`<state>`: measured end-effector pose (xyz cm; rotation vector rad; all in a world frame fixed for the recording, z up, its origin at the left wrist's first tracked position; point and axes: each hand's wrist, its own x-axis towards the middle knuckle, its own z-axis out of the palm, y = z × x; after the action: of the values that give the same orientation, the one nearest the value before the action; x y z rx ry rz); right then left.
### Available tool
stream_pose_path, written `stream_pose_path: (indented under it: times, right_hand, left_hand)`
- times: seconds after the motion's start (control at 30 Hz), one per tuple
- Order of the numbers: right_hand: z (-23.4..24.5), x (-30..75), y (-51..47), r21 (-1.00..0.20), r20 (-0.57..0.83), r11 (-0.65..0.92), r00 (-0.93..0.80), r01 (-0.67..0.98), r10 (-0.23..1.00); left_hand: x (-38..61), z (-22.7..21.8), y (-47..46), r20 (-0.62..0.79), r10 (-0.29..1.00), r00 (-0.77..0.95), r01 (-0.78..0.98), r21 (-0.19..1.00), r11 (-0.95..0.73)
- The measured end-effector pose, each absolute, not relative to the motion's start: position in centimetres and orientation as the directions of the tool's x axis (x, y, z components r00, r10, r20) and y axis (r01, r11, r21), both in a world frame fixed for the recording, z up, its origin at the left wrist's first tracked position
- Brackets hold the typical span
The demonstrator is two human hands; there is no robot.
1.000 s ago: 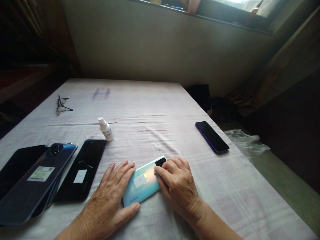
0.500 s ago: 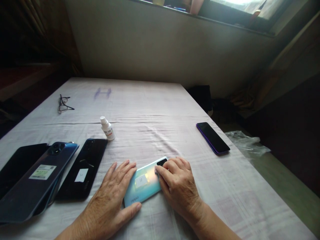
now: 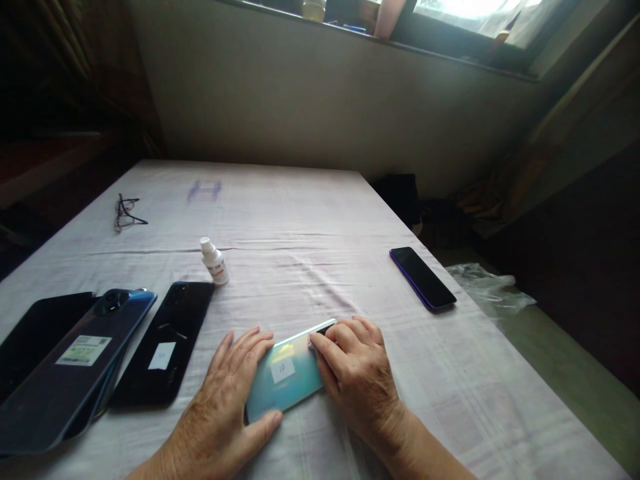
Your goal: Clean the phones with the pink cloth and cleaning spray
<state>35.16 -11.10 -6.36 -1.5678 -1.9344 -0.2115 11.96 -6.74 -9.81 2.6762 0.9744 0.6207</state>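
Observation:
A shiny light-blue phone (image 3: 295, 385) lies back-up on the cloth in front of me, with a white numbered label (image 3: 283, 369) on its back. My left hand (image 3: 227, 397) steadies its left end, thumb along the near edge and outstretched fingers at the far edge. At the other end, by the dark camera patch, my right hand (image 3: 357, 370) is closed in a pinch, fingertips pressed against the phone's back. Whatever those fingers pinch is too small and too covered to make out. To the left of my left hand lies a black phone (image 3: 183, 347) with a white label.
Further left, a dark-blue phone (image 3: 45, 400) with a sticker overlaps other phones. A small white bottle (image 3: 216, 263) stands behind the black phone. Eyeglasses (image 3: 127, 213) lie at the far left. A purple-edged phone (image 3: 423, 280) rests near the right edge of the table (image 3: 280, 207).
My view has shifted slightly. The right hand now covers more of the light-blue phone's camera patch, and the shine on its back has changed. Both hands stay in nearly the same places.

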Motion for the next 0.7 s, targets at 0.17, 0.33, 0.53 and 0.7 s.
stream_pose_path:
  times: [0.17, 0.33, 0.53, 0.7]
  right_hand:
    - [-6.0, 35.2, -10.7, -0.253, 0.598, 0.276, -0.075, 0.927, 0.798]
    - [-5.5, 35.7, -10.6, -0.264, 0.579, 0.230, -0.037, 0.937, 0.814]
    - [-5.4, 36.9, -10.8, -0.241, 0.566, 0.163, 0.002, 0.957, 0.825]
    - [-5.3, 36.3, -10.8, -0.234, 0.550, 0.190, -0.031, 0.953, 0.835]
  left_hand:
    - [12.2, -9.8, -7.4, 0.375, 0.649, 0.661, 0.568, 0.315, -0.760]
    - [12.5, -9.2, -7.7, 0.396, 0.638, 0.661, 0.581, 0.268, -0.768]
    - [12.4, -9.0, -7.7, 0.415, 0.620, 0.666, 0.569, 0.255, -0.782]
    - [12.5, -9.0, -7.6, 0.412, 0.618, 0.670, 0.568, 0.252, -0.784]
